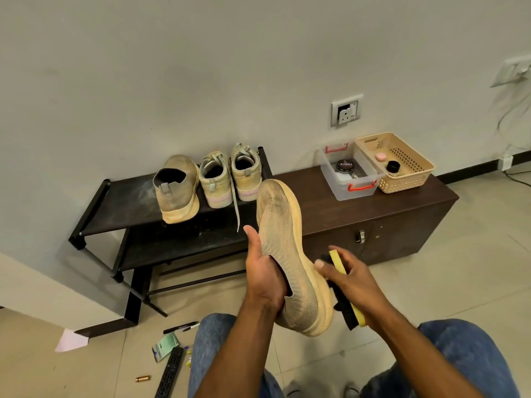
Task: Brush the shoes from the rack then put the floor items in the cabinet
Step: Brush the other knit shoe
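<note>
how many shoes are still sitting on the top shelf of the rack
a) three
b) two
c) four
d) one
a) three: a knit slip-on shoe and a laced pair stand on the shoe rack, while the left hand holds the fourth shoe and the right hand holds the brush against it.

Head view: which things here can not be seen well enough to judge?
- Brush bristles: hidden behind the knit shoe and the right hand.
- Left hand fingers: inside the shoe opening.
- Remote: cut off by the bottom edge.
- Clear box contents beside the polish tin: too small to tell.
</note>
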